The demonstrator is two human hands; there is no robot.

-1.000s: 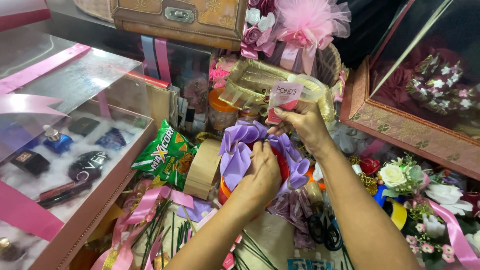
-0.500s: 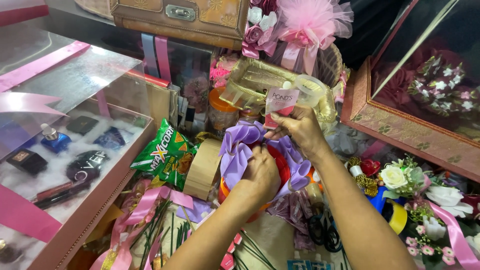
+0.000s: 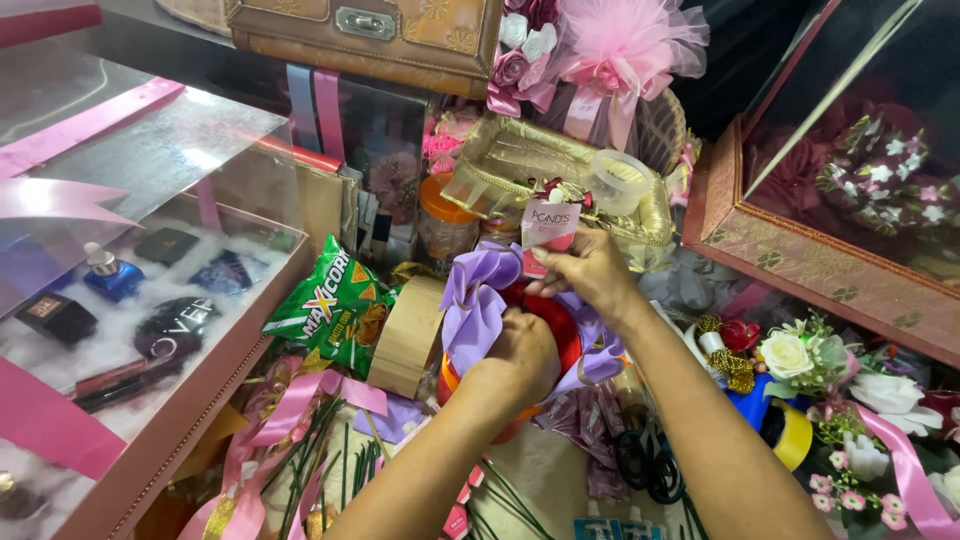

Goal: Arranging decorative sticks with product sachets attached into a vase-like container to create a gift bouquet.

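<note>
I seem to be looking down into a gift-wrapping workroom — maybe the back of a gift shop. Decorated hampers crowd every side: a clear-lidded pink box (image 3: 150, 300) of cosmetics bedded in white fluff, a gold tray (image 3: 560, 180) wrapped in cellophane, and a brocade-edged case (image 3: 800, 260) of dark flowers. Loose ribbon (image 3: 300, 410), scissors (image 3: 645, 460), artificial roses (image 3: 790, 355) and tape rolls (image 3: 795, 435) litter the surface — craft supplies, not home clutter.
</note>
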